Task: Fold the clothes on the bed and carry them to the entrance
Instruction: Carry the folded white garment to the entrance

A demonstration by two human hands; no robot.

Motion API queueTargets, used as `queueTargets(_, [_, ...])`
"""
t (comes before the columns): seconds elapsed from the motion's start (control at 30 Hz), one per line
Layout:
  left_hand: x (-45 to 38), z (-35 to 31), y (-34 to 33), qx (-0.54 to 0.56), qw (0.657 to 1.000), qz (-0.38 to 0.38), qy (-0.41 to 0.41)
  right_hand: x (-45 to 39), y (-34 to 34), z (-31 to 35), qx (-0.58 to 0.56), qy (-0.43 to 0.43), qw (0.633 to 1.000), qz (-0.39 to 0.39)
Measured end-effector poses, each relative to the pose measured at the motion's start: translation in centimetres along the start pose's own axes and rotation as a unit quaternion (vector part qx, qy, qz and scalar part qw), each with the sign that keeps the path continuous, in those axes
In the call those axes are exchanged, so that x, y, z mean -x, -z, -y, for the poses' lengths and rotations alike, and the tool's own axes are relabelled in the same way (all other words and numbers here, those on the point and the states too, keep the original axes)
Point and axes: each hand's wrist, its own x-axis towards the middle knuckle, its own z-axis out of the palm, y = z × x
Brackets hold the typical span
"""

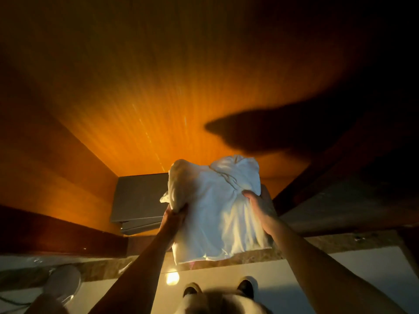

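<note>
Fingers, left hand [175, 211]: curled into the left edge of the pale cream folded cloth bundle [213, 211], gripping it from below and the side; only the knuckles and the thumb side show.
Grey slabs: a stack of flat grey rectangular panels or boxes [138, 200] lies just left of the left fingers and beyond them, partly hidden behind the bundle; what they are cannot be told.
Cloth bundle: held between the two hands, off the floor, in front of the orange-lit wooden wall panel [136, 109]; it is gathered into a rough rectangle, with loose creases and a bunched top.
Fingers, right hand [258, 205]: wrapped over the right edge of the bundle, thumb on the near face, the fingertips pressed into the fabric.
Floor: glossy pale tiled floor [351, 279] below both hands, with the person's dark-toed shoes [246, 287] under the bundle.
Done, as judged: folding looks finished, though loosely; no bed is in sight, so the carry seems under way or near its end.
Left, as judged: setting the bundle down at the entrance; whether this spot is the entrance cannot be told.
</note>
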Motion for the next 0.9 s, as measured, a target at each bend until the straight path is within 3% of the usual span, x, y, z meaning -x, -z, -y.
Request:
queueTargets(0.27, [-15.3,14.0,-1.9,0.041,0.997,-0.035,0.048,-14.8,-1.5,-11.8,0.1,0.029,0.991,-0.085])
queueTargets(0.5, [-25.8,22.7,-3.1,0.061,0.998,-0.002,0.006,-25.4,-2.5,-22.2,0.091,0.023,0.991,-0.097])
queueTargets(0.67, [-31.7,27.6,-5.0,0.071,0.997,0.013,-0.036,-31.7,-3.7,-27.5,0.113,0.044,0.978,-0.169])
queueTargets(0.9, [-36.7,32.6,-7.5,0.061,0.996,0.015,-0.055,-38.1,-3.5,-33.7,0.105,0.076,0.97,-0.206])
